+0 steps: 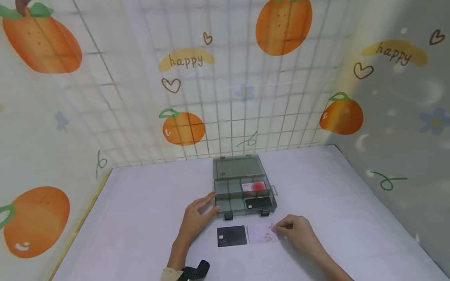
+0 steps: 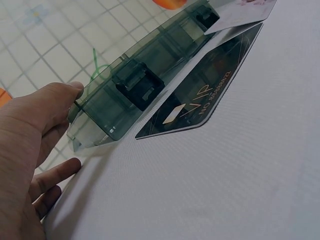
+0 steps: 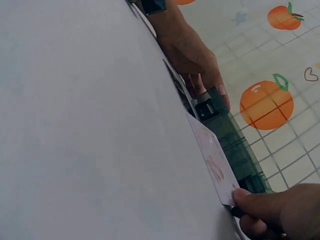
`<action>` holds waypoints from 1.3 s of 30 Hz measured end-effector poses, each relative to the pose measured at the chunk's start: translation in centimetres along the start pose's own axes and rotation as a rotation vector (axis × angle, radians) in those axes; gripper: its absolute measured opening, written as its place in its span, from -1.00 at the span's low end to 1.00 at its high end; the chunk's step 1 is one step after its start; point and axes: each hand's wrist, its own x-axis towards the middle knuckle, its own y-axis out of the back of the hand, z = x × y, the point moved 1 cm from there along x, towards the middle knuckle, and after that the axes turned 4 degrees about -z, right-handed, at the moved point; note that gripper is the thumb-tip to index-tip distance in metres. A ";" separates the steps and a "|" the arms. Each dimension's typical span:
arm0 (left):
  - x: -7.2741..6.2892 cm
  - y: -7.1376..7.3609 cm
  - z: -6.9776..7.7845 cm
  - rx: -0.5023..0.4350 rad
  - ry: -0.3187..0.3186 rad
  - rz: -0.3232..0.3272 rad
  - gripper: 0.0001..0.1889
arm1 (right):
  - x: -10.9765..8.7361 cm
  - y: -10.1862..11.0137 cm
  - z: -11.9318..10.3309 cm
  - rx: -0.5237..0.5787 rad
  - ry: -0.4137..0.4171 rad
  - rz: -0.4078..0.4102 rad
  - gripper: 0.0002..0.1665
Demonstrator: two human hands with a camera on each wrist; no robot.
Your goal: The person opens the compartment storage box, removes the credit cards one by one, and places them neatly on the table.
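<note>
A green see-through compartment box point(image 1: 240, 187) stands with its lid raised at the back. My left hand point(image 1: 196, 216) rests against the box's left side, its fingers extended. With thumb and fingertips, my right hand point(image 1: 297, 231) pinches the right edge of a pale pink card point(image 1: 259, 233) in front of the box. In the right wrist view, that card point(image 3: 212, 160) shows pinkish markings. Next to it on the left lies a black VIP card point(image 2: 200, 92). Inside the right-hand compartments are a white-and-red card point(image 1: 254, 187) and another black card point(image 1: 258, 203).
The box stands on a white-covered table point(image 1: 147, 218). Beyond it hangs a patterned curtain point(image 1: 225, 78) with oranges, over a wire grid. On the box's front are two dark latches point(image 1: 228, 216). A dark device point(image 1: 195, 270) is strapped on the left wrist.
</note>
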 end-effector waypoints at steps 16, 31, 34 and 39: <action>-0.1 0.1 0.1 -0.016 0.040 -0.010 -0.46 | -0.1 -0.4 0.8 0.008 0.007 0.039 -0.89; -0.1 -0.1 0.0 0.006 0.019 0.004 -0.45 | 5.1 3.3 3.2 -0.062 0.344 0.044 -0.21; -0.3 0.0 -0.1 0.014 0.028 0.012 -0.46 | 6.2 3.4 3.3 -0.083 0.372 0.047 -0.21; 0.0 -0.3 -0.3 0.012 0.003 0.036 -0.48 | 7.9 3.6 3.1 -0.065 0.399 0.020 -0.20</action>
